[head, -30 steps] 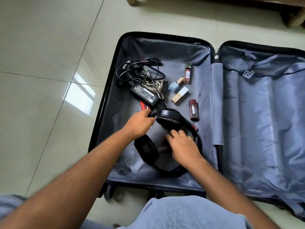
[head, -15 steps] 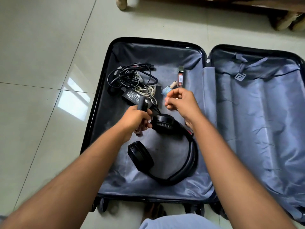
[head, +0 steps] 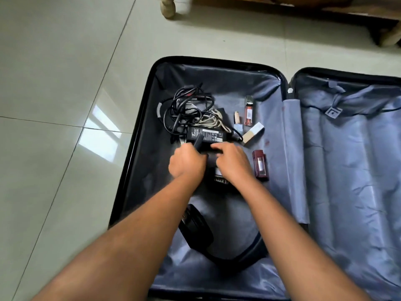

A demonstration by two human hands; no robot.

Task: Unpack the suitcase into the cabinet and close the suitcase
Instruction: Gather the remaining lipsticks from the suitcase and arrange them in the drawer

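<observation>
The black suitcase (head: 138, 148) lies open on the floor, grey lining showing in both halves. In its left half are tangled cables (head: 186, 109), a black power adapter (head: 206, 134), black headphones (head: 199, 235) nearest me, and small cosmetics: a red tube (head: 249, 110), a small blue bottle (head: 238, 124), a white-and-tan box (head: 252, 133) and a dark red case (head: 260, 164). My left hand (head: 186, 164) is shut on a small dark object that sticks out above its fingers. My right hand (head: 233, 165) touches it from the right, fingers curled down on a black item; its grip is hidden.
The right half of the suitcase (head: 347, 170) holds only its crumpled grey lining and a strap. Pale tiled floor (head: 65, 105) surrounds the case. A turned wooden furniture leg (head: 168, 6) and dark wooden furniture (head: 303, 5) stand at the far edge.
My right hand has come down and left from the small bottles to meet my left hand below the adapter. The left hand keeps hold of its dark object. The view has shifted.
</observation>
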